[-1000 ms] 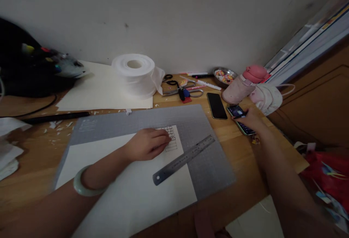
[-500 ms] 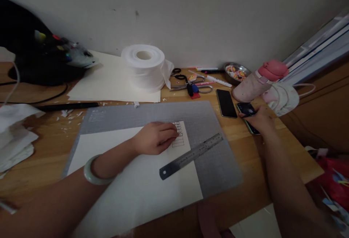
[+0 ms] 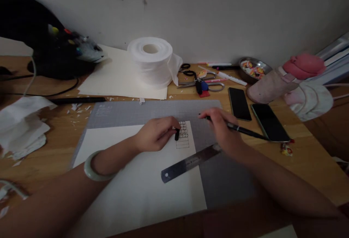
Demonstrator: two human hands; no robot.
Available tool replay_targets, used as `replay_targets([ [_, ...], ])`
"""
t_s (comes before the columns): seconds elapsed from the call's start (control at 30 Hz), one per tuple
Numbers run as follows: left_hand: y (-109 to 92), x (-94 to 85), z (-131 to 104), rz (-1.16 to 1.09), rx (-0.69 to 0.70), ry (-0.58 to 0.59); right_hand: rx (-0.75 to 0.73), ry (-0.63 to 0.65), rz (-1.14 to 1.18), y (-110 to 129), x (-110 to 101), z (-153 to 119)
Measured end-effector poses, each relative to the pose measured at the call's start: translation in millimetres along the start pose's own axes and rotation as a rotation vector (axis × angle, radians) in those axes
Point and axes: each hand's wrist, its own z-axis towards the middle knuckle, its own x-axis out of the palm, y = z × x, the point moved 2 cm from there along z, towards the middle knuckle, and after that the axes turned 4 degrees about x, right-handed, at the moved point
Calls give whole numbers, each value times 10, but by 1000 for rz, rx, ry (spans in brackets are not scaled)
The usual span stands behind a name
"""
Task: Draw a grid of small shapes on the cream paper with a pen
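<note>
A small black cap point(image 3: 177, 134) is pinched in my left hand point(image 3: 159, 133), which rests on the white paper point(image 3: 141, 183) beside a small inked grid point(image 3: 182, 141). My right hand point(image 3: 225, 132) is closed round a black pen point(image 3: 248, 131), its tip towards the left, over the grey mat point(image 3: 215, 183). Just below that hand, a steel ruler point(image 3: 188, 163) lies slanted across the paper and mat, its right end near my wrist. To the right lies a phone point(image 3: 269, 122) with a dark screen.
Behind the mat are a white paper roll point(image 3: 151, 63), scissors point(image 3: 215, 85), markers point(image 3: 231, 78) and a metal bowl point(image 3: 253, 68) of wrapped sweets. A second phone point(image 3: 239, 103) and a pink bottle point(image 3: 283, 76) stand at right. Crumpled tissue point(image 3: 24, 125) lies left.
My right hand has left the phone, whose screen is now dark, and moved left over the mat with a pen. The black cap now shows in my left hand. The view has shifted slightly.
</note>
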Motion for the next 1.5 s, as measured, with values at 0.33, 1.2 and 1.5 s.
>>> replay_targets([
  [0.33, 10, -35, 45, -158, 12, 47, 276, 220, 310, -531, 293, 58],
  [1.2, 3, -21, 37, -27, 69, 61, 235, 364, 163, -503, 305, 86],
  [1.5, 28, -11, 14, -53, 33, 79, 226, 367, 134, -537, 290, 80],
])
